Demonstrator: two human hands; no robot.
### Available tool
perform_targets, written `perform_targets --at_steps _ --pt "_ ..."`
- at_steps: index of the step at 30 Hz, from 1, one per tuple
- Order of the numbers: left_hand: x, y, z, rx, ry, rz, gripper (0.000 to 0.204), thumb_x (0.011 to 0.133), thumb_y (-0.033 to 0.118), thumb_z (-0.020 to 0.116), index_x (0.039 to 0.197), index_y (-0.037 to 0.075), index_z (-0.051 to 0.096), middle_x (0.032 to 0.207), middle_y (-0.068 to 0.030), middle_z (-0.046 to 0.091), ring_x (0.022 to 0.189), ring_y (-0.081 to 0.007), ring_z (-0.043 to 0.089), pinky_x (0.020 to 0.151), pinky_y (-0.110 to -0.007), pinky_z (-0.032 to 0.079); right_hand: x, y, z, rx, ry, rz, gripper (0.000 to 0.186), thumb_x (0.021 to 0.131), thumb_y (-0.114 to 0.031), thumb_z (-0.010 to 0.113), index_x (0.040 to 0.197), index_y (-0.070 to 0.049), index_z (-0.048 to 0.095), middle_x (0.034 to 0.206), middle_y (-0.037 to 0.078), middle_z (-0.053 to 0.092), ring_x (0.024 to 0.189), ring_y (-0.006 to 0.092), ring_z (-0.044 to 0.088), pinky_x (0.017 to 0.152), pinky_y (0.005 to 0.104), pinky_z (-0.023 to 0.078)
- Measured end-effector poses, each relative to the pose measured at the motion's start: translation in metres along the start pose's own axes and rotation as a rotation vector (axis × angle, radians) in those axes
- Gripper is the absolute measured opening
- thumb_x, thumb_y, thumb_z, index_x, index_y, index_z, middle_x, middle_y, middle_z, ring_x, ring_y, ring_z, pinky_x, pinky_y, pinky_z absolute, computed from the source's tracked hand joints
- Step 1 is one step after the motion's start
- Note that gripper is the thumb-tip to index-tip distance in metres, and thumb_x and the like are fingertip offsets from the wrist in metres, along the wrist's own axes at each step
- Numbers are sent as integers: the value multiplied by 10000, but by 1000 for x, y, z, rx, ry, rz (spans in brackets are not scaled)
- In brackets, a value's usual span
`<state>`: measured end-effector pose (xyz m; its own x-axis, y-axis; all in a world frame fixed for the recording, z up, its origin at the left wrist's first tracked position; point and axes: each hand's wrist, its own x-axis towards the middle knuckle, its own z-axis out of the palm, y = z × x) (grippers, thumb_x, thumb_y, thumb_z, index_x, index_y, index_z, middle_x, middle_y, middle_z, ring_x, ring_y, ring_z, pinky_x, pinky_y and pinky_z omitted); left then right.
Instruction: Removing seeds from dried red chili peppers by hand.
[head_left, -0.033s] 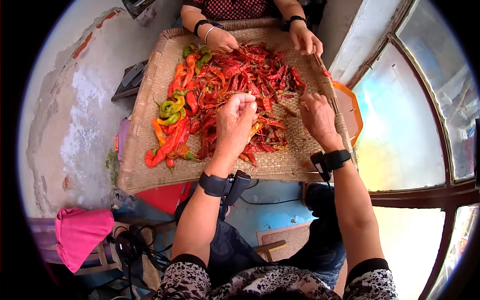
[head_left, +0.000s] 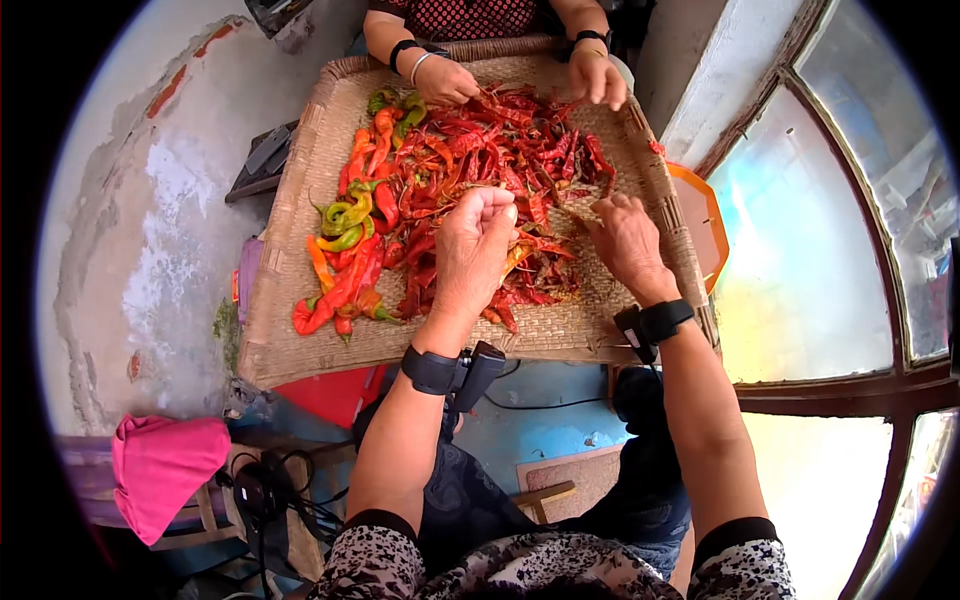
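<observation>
A flat woven tray [head_left: 300, 330] holds a heap of dried red chillies [head_left: 500, 150], with fresh red, orange and green chillies [head_left: 350, 230] along its left side. My left hand [head_left: 478, 245] hovers over the middle of the heap, fingers curled into a fist; nothing shows inside it. My right hand [head_left: 628, 240] rests palm down on the tray's right part, fingertips touching the dried chillies. Both my wrists wear black bands. Across the tray, another person's two hands [head_left: 445, 80] [head_left: 598, 78] pick at the far edge of the heap.
A cracked grey wall or floor [head_left: 150, 250] lies left of the tray. An orange container [head_left: 700, 210] sits at the tray's right edge, beside a large window [head_left: 830, 230]. A pink cloth [head_left: 165, 470] lies on a stool at lower left, next to black cables [head_left: 270, 485].
</observation>
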<state>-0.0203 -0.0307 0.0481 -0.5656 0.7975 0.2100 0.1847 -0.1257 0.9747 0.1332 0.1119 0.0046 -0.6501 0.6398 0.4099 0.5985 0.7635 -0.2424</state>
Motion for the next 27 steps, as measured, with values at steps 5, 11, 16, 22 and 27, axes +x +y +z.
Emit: perform_targets --at_steps 5,11,16,22,27 --pt "-1 5 -4 -22 18 -35 142 877 105 563 976 5 576 786 -19 585 694 -76 559 638 -233 492 4 -4 31 -55 -118 166 128 781 -128 613 844 -19 591 923 156 590 858 344 583 727 433 487" --pt "-1 6 -16 -53 48 0 147 879 102 562 985 1 574 788 -19 586 689 -75 549 633 -224 481 23 -27 19 734 -152 287 226 829 -185 620 918 20 587 799 211 631 722 333 635 624 381 496" --pt "-1 4 -14 -28 39 -32 149 892 110 554 988 -3 572 804 -26 587 697 -78 547 649 -232 483 20 -51 27 317 -176 178 229 809 -210 663 935 -21 634 914 212 617 849 336 609 734 425 485" --pt "0 9 -6 -34 -14 4 190 915 173 547 1035 28 571 834 -2 573 715 -67 547 647 -219 460 16 -23 -3 1046 9 278 116 887 -126 587 856 -14 588 684 9 589 609 94 576 520 252 461" --pt "1 0 2 15 -38 17 182 911 166 551 1014 17 572 828 -13 578 722 -75 555 655 -231 471 7 -3 -23 1208 58 346 108 897 -135 582 887 -27 582 689 0 586 580 54 548 485 196 447"
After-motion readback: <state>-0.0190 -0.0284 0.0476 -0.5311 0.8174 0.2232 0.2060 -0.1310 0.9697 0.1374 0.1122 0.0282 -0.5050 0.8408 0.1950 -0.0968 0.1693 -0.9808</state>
